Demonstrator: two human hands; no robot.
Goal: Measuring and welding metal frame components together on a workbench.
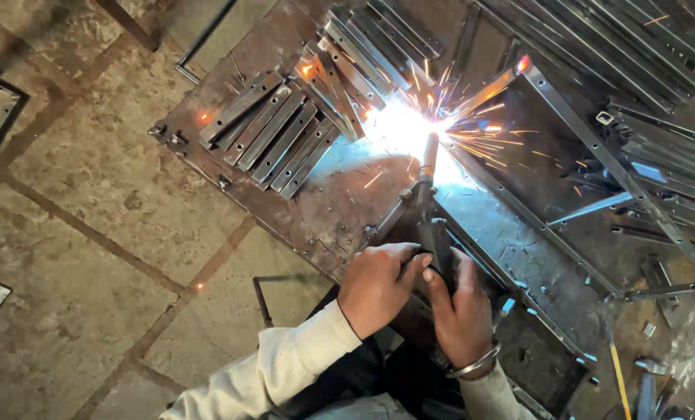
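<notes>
Big steel work plate (301, 194) on tiled floor, metal frame (588, 148) on top. Row of flat steel strips (274, 132) left of arc. Welding torch (425, 202) over frame corner, sparks flying. Left hand (375, 288) and right hand (460, 311) both wrapped tight round torch handle.

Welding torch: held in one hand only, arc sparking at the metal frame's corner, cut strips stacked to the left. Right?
Not quite. The head view shows both hands on the welding torch: left hand and right hand. The arc sparks at the metal frame corner; the cut strips lie stacked left.
</notes>
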